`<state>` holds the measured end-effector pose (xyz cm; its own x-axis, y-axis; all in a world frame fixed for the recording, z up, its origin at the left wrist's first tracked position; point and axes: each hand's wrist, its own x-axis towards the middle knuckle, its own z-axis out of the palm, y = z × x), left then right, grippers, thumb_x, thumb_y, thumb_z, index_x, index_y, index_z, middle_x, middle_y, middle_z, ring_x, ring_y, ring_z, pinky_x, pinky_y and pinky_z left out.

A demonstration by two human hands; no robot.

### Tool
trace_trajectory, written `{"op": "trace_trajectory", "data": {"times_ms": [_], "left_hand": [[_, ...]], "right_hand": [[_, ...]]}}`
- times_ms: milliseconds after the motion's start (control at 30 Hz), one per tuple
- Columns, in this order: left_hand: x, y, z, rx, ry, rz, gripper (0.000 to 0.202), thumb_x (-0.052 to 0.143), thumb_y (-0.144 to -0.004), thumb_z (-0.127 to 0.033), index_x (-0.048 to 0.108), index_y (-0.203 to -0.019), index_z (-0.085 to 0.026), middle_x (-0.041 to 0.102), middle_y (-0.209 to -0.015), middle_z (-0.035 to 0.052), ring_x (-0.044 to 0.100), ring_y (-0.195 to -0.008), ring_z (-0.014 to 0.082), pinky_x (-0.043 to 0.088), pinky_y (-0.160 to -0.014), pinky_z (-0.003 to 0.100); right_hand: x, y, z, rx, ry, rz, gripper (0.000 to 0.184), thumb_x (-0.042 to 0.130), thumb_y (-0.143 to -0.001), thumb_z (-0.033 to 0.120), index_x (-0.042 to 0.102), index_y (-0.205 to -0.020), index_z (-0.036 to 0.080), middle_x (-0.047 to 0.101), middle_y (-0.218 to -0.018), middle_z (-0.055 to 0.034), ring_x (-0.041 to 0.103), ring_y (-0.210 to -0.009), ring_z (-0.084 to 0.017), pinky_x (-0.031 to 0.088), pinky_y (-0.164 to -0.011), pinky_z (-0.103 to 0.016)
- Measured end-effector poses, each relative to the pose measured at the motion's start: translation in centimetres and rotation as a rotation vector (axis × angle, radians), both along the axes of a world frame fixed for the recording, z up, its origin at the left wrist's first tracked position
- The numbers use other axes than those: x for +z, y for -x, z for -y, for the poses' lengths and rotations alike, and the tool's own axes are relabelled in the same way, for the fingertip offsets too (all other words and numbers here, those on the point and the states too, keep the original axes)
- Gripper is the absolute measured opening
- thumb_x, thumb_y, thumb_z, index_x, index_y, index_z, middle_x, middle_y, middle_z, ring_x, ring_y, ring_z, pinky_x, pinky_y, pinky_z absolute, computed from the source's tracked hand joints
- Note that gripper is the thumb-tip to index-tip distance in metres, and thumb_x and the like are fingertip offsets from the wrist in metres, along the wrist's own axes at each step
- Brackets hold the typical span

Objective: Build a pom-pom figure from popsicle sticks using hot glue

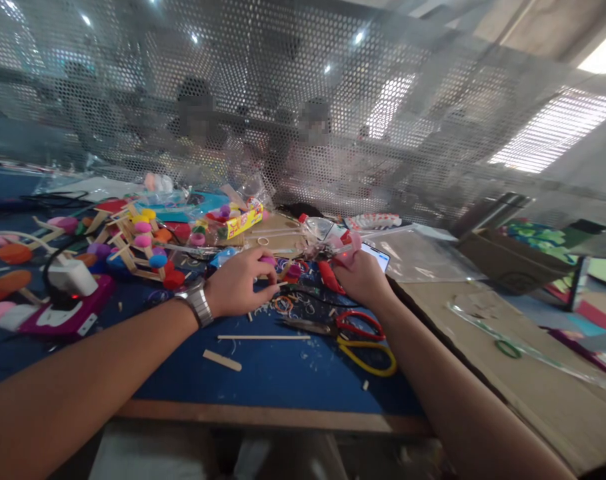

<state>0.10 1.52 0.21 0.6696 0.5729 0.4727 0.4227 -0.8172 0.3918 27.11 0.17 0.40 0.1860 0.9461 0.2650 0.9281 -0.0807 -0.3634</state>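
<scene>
My left hand (240, 280), with a metal watch on its wrist, curls its fingers around a small wooden-stick piece with magenta discs (293, 271); its exact grip is partly hidden. My right hand (365, 277) is wrapped around a pink glue gun (351, 249) with a small red light. Just left of that hand is a red part (330, 277), blurred. Scissors (340, 332) with one red and one yellow handle lie below the hands. A thin stick (263, 337) and a short flat craft stick (223, 361) rest on the blue mat (293, 383).
Stick models with coloured discs (143, 240) crowd the left, beside a purple power strip (90, 310) with a white plug (73, 277). A phone (377, 256) lies behind my right hand. At right stands a cardboard box (515, 260). A perforated screen (263, 87) closes the back.
</scene>
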Motion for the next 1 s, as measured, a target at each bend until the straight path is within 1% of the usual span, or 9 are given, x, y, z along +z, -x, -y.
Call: {"op": "trace_trajectory", "data": {"times_ms": [200,367,567,833,1000], "left_hand": [[0.00,-0.02,-0.01,0.002,-0.009,-0.004,0.010,0.067,-0.085,-0.028,0.070,-0.081,-0.019,0.062,-0.102,0.0093,0.063,-0.095,0.0249,0.054,-0.088,0.045],[-0.05,0.02,-0.03,-0.003,-0.018,0.000,0.010,0.067,-0.085,-0.029,0.070,-0.081,-0.020,0.062,-0.103,0.0091,0.063,-0.095,0.0247,0.054,-0.088,0.045],[-0.17,-0.02,-0.08,0.003,-0.022,0.008,0.010,0.066,-0.085,-0.028,0.070,-0.081,-0.019,0.062,-0.106,0.0101,0.064,-0.096,0.0254,0.054,-0.089,0.046],[-0.02,-0.04,0.00,0.003,-0.016,0.009,0.011,0.066,-0.084,-0.028,0.070,-0.080,-0.019,0.062,-0.104,0.0091,0.063,-0.093,0.0241,0.055,-0.087,0.044],[-0.05,0.01,-0.07,0.005,-0.032,-0.006,0.011,0.067,-0.085,-0.029,0.070,-0.081,-0.020,0.062,-0.103,0.0092,0.063,-0.094,0.0242,0.055,-0.087,0.044]], "right_hand": [[-0.06,-0.06,0.04,0.012,-0.004,-0.008,0.020,0.051,-0.072,0.034,0.059,-0.062,0.019,0.062,-0.060,-0.0081,0.052,-0.057,-0.019,0.033,-0.053,-0.029],[-0.23,-0.07,0.00,-0.014,-0.031,-0.013,0.019,0.053,-0.072,0.033,0.061,-0.062,0.019,0.063,-0.060,-0.0089,0.052,-0.056,-0.019,0.033,-0.053,-0.030],[-0.06,-0.10,0.09,0.007,0.008,-0.027,0.021,0.051,-0.071,0.033,0.063,-0.064,0.018,0.061,-0.060,-0.0074,0.051,-0.057,-0.019,0.033,-0.055,-0.031],[-0.04,-0.08,0.11,0.009,-0.014,-0.032,0.019,0.052,-0.071,0.033,0.056,-0.058,0.020,0.058,-0.057,-0.0059,0.050,-0.057,-0.018,0.033,-0.053,-0.030],[-0.07,-0.16,0.08,0.017,-0.038,-0.041,0.018,0.054,-0.070,0.033,0.054,-0.056,0.021,0.054,-0.053,-0.0034,0.045,-0.053,-0.016,0.031,-0.050,-0.028]]}}
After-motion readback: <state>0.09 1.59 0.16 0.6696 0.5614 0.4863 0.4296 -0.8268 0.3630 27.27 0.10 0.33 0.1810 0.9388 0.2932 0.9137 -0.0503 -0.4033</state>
